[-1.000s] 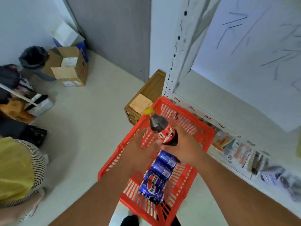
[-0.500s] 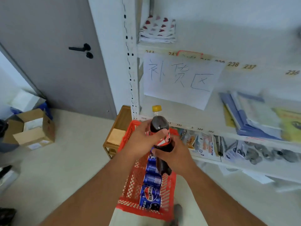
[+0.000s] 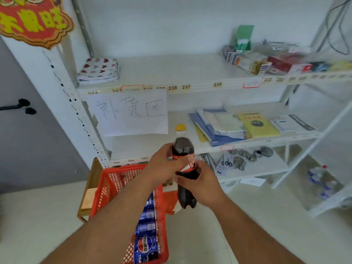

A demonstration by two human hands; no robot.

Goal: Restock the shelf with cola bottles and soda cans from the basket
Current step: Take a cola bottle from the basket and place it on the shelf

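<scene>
A dark cola bottle [image 3: 183, 149] with a yellow cap and red label is upright in front of the white shelf [image 3: 144, 147], held by both hands. My left hand [image 3: 162, 166] wraps the label from the left; my right hand [image 3: 202, 183] grips the lower body from the right. Below them the red basket [image 3: 108, 185] stands on the floor with a row of blue soda cans [image 3: 146, 231] inside, partly hidden by my left forearm.
A handwritten paper sign [image 3: 129, 113] hangs over the middle shelf's left part. Blue folders and a yellow booklet [image 3: 255, 124] lie on its right part. A folded heart-print cloth [image 3: 98, 70] and small boxes [image 3: 266, 61] sit on the upper shelf. A wooden crate [image 3: 89, 195] stands behind the basket.
The bottle has come up out of the basket to the level of the middle shelf's edge, still in both hands. My view has tilted upward toward the shelves.
</scene>
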